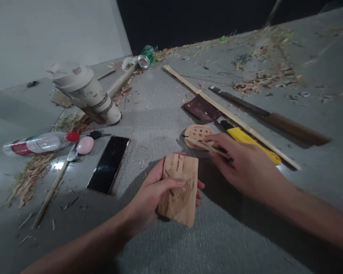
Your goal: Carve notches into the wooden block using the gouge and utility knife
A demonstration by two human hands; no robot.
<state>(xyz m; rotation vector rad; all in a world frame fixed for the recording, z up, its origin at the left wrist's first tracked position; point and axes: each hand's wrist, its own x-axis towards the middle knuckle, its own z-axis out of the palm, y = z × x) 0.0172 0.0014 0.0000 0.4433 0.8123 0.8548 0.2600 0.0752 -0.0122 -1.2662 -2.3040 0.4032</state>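
My left hand (160,186) is wrapped round a pale wooden block (185,201), thumb across its face. A few narrow slots are cut near the block's top edge, and its surface is rough. In my right hand (231,160) is a slim wooden-looking stick (198,143) with a dark tip, pinched between thumb and fingers; its exact kind I cannot make out. Its tip lies over a rounded wooden piece (199,131) with several small holes and slots. Whether the stick touches that piece, I cannot tell.
Right of the hands lie a yellow utility knife (248,142), a long wooden strip (217,106), a wooden-handled file-like tool (291,127) and dark red sandpaper-like sheet (201,108). Leftward are a phone (108,163), plastic bottle (42,144), paper cup (85,93) and shavings (31,179). A green can (146,56) lies behind.
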